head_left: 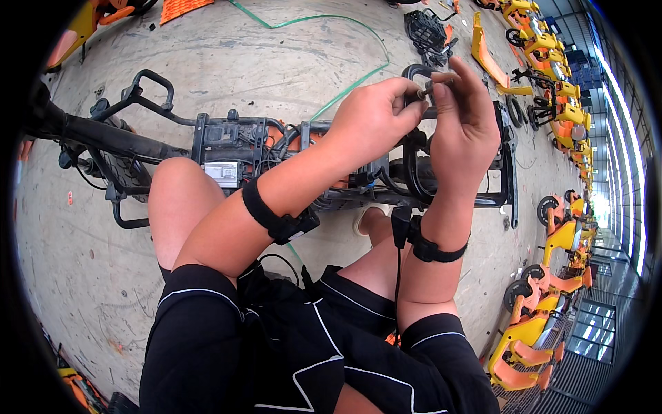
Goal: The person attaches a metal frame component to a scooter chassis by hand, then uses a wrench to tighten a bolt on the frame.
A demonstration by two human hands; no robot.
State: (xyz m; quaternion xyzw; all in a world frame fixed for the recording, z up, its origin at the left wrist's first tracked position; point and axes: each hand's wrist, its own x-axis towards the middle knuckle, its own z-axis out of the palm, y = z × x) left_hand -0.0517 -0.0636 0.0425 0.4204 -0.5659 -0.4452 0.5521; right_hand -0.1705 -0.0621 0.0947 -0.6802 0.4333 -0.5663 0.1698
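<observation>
In front of me, a stripped black scooter frame (407, 196) stretches from left to right across the floor, its wiring bare. Over its right part my two hands meet. Thumb and fingertips of my left hand (372, 121) pinch a small metal part (421, 94), too small to name, possibly a bolt. My right hand (463, 131) is closed with its thumb against its fingers at the far end of the same part. Below them curves a black tube (412, 169) of the frame. Left of my left forearm, a silver control box (222, 172) sits among cables.
A green hose (345, 18) snakes over the concrete floor beyond the frame. A black basket (425, 31) and an orange-yellow body panel (487, 52) lie at the far right. Rows of yellow scooters (562, 238) line the right side.
</observation>
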